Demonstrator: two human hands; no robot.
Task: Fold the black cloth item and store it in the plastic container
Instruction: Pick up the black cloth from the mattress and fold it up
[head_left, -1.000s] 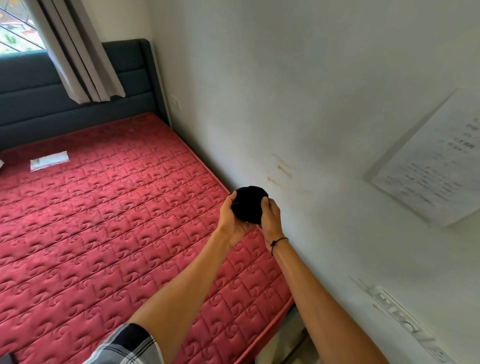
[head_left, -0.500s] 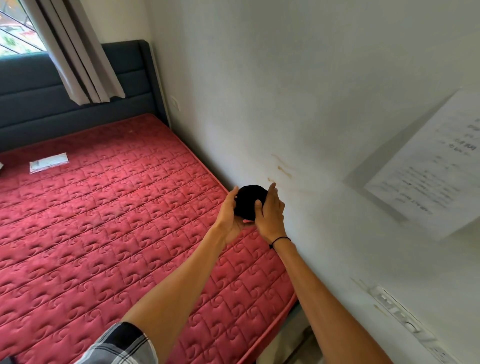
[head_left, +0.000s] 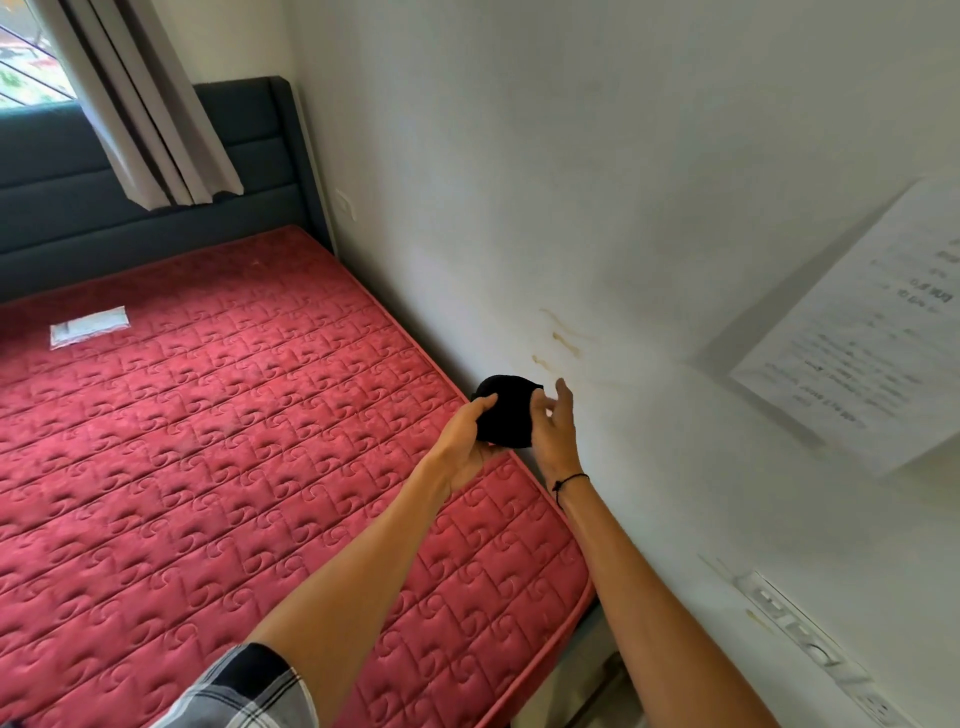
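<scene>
Over the mattress edge, at about 5 o'clock from frame centre, both hands meet around the black cloth item (head_left: 506, 410). It is bunched into a compact rounded wad, held in the air above the red mattress (head_left: 208, 467) and close to the wall (head_left: 623, 208).

Left hand (head_left: 465, 441): clamped on the wad, thumb across its left side at 9 o'clock, palm under it at about 7 o'clock. This hand looks to carry the load.

Right hand (head_left: 553, 431): fingers spread and loose, sitting at 3 o'clock of the wad. Motion blur on the fingers; cannot tell if any fingertip touches the cloth. Reads as open, not gripping.

Key relation: the wad sits between the hands, nearer to and supported by the left. No clear long axis; it is roughly round, slightly taller than wide. Top corner at 1 o'clock pokes toward the right hand.

Judgement: fold looks essentially done, cloth compacted to stowable size. Storing not yet done.

Plastic container: not in view. Nothing in frame shows which way the carry goes.

Risk: a one-handed grip on a loose wad may let it spring open; a right-hand re-clamp at 3 o'clock would lock it.

Also on mattress: a flat white packet (head_left: 88, 326) at far 10 o'clock, well apart from the hands.
</scene>
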